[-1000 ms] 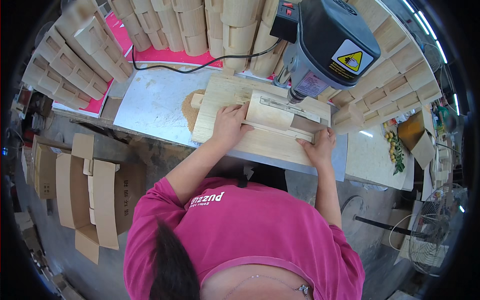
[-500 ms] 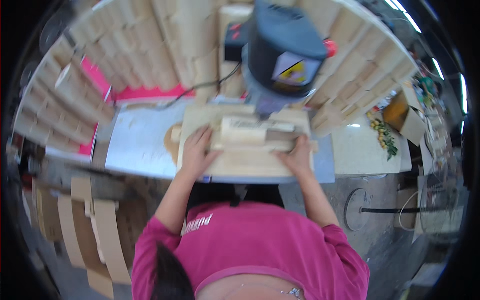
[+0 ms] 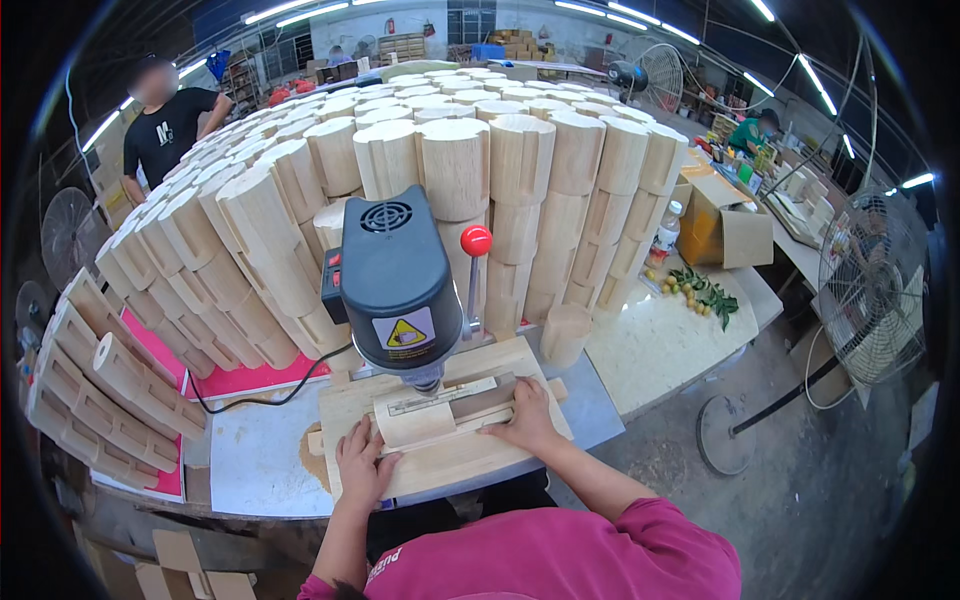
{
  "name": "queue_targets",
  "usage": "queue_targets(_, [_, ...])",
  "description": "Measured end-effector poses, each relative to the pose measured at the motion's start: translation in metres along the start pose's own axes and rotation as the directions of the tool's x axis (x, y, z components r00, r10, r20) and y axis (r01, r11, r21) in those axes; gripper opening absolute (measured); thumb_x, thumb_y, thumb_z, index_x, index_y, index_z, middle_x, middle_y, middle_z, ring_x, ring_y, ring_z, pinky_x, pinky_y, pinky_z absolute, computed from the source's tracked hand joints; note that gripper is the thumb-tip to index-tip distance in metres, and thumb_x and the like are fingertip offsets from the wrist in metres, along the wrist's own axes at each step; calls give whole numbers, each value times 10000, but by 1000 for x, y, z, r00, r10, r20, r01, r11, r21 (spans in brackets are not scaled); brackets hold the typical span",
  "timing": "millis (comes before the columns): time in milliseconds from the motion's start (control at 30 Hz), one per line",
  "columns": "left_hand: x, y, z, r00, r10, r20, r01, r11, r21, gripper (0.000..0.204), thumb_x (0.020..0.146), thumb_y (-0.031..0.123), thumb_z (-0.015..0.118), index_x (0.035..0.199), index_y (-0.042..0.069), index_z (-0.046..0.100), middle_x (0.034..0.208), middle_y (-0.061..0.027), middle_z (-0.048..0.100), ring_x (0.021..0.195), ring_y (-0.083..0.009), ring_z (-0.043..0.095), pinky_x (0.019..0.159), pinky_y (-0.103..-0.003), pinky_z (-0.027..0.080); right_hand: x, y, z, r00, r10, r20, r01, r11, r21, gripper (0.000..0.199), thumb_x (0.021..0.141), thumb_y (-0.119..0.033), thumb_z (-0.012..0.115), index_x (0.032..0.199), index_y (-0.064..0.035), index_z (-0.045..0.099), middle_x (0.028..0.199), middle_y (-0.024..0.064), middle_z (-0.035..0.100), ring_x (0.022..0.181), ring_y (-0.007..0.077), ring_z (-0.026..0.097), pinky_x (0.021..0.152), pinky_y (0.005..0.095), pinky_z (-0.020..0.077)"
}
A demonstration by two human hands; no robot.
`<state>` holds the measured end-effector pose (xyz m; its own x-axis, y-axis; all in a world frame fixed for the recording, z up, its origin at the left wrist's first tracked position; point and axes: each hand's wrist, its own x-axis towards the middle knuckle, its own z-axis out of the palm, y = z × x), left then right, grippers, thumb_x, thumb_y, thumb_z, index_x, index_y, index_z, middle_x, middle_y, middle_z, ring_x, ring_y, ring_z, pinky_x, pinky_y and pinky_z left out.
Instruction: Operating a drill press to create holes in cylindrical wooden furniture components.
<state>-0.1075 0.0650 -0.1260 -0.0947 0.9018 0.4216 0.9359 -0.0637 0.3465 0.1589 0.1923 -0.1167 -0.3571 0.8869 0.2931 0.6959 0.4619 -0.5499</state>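
A grooved wooden cylinder [image 3: 408, 424] lies on its side in a jig on a pale wooden board [image 3: 460, 462], under the bit of a dark bench drill press [image 3: 400, 290]. My left hand [image 3: 362, 464] rests at the cylinder's left end, fingers stretched and thumb apart. Beyond the cylinder's right end sits a grey bar [image 3: 482, 398] in the same jig. My right hand [image 3: 528, 418] grips the jig's right end, thumb along the near rail [image 3: 470, 428] and fingers by the bar's end. The drill's lever ends in a red knob [image 3: 476, 240].
Stacked wooden cylinders [image 3: 420, 150] rise behind the drill. One short cylinder [image 3: 566, 334] stands right of the board. Sawdust [image 3: 318, 450] lies at left, near a black cable [image 3: 270, 402]. To the right are fruit with leaves [image 3: 700, 296], a bottle [image 3: 664, 236], a carton [image 3: 715, 225] and a fan [image 3: 870, 290]. Another person [image 3: 168, 135] stands far left.
The view has tilted upward, bringing the stack tops and the room into sight. My hands stay at the two ends of the jig.
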Motion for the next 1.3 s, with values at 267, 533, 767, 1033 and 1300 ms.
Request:
queue_targets(267, [5,-3,-1,997,-81,-11,77,980,-181,485,611,309,735,1007,54,620,1226,-190,477,1079,-323,469,931,-450,305,6,-2,-1,1000,-17,-5,17,999,37,958,457,-444,819,1110,126,411,1183,269,437,1167,392,360,986,426,278])
queue_targets(533, [7,1,1,997,-37,-71,32,997,-64,492,589,358,749,968,62,644,1222,-188,473,1027,-304,492,917,-434,314,4,-5,0,1000,21,-1,-21,999,24,878,489,-400,815,1105,96,433,1163,250,455,1148,370,382,969,424,293])
queue_targets(767, [4,2,2,996,-35,-87,27,995,-96,483,589,400,740,951,93,651,1201,-177,490,981,-292,509,910,-441,318,0,-5,-4,1000,-2,17,1,998,63,891,477,-392,822,1101,114,437,1151,260,460,1124,376,394,966,423,296])
queue_targets(1033, [3,4,-2,994,-93,-51,87,990,-107,507,608,416,724,1025,143,634,1243,-162,454,1077,-326,461,955,-469,287,0,-1,3,1000,-7,-13,7,999,39,890,472,-399,824,1089,101,424,1141,241,463,1127,369,373,955,424,300])
queue_targets(1300, [4,-1,-1,996,-87,-34,83,991,-102,508,623,410,715,1048,145,633,1244,-165,457,1089,-322,453,958,-453,288,2,-2,2,1000,-26,-7,27,998,55,869,477,-366,829,1089,96,421,1137,235,458,1117,368,373,950,419,303])
